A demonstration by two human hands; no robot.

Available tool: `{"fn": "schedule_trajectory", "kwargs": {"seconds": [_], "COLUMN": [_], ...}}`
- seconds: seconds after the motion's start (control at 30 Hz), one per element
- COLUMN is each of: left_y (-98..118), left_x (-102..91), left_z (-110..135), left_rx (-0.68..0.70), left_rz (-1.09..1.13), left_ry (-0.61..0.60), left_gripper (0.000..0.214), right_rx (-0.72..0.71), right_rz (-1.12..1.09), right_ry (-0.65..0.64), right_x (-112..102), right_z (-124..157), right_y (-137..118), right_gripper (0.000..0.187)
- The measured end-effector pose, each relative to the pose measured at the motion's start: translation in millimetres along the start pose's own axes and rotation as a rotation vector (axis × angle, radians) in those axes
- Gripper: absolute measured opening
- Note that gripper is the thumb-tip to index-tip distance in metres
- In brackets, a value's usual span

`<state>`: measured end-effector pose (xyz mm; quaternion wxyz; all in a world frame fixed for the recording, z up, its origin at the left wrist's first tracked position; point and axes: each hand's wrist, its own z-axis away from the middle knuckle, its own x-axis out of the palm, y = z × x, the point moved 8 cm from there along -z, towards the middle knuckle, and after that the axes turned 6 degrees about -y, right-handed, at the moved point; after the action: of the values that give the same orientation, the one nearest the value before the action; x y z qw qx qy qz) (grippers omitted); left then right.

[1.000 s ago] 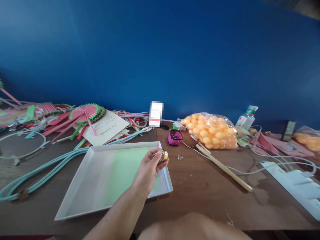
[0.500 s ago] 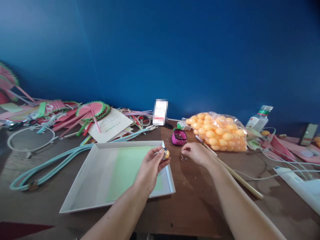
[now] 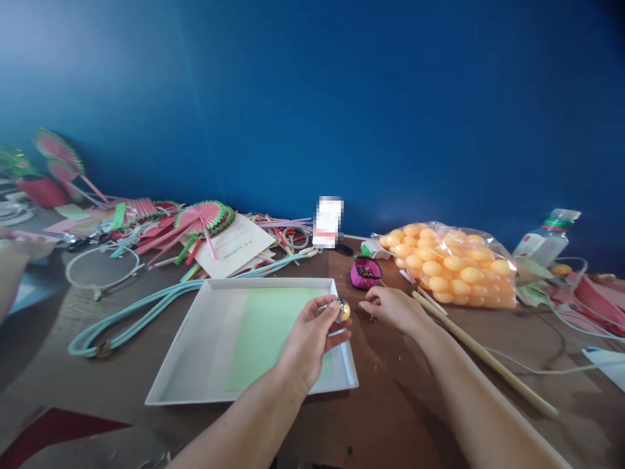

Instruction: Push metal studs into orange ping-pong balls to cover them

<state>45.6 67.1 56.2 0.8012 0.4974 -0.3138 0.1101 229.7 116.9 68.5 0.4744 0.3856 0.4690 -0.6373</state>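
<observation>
1. The left hand [image 3: 312, 329] pinches a yellow ball [image 3: 345, 313] over the tray's [image 3: 205, 355] right side, between the surface's [image 3: 371, 417] near and far edges.
2. The ball looks partly covered: silvery on one side, bare yellow elsewhere.
3. The right hand's [image 3: 394, 309] fingers curl nearly together beside loose bits [image 3: 373, 318]; any hold, cannot tell.
4. A purple container [image 3: 362, 280], nearer the far edge, holds small pieces.

Dim lt, pale glow upper L on blue wall [image 3: 312, 117], glare on plastic bag [image 3: 454, 267], soft shadows, L edge blurry
</observation>
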Motion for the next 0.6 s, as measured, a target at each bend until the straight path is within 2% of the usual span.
{"fn": "schedule_trajectory", "kwargs": {"seconds": [0.1,0.23,0.3,0.47,0.6], "left_y": [-7,-23,-29,-38,-51], "left_x": [4.1,9.9,13.8,21.7,25.8], "left_z": [9,25,33,52,64], "left_rx": [-0.050,-0.135,-0.140,-0.163,-0.229], "left_rz": [-0.004,-0.016,-0.017,-0.071,-0.095], "left_ry": [-0.005,-0.026,-0.060,-0.112,-0.142], "left_gripper": [0.035,0.036,0.036,0.036,0.043], "right_rx": [-0.001,-0.039,-0.077,-0.157,-0.150], "right_rz": [-0.004,-0.032,-0.097,-0.262,-0.204], "right_ry": [0.041,0.186,0.192,0.066,-0.022], "right_x": [-6,-22,-23,-2,23], "right_z": [4,20,30,44,47], "right_y": [-2,-11,-19,-47,-58], "right_gripper": [0.024,0.020,0.022,0.035,0.040]}}
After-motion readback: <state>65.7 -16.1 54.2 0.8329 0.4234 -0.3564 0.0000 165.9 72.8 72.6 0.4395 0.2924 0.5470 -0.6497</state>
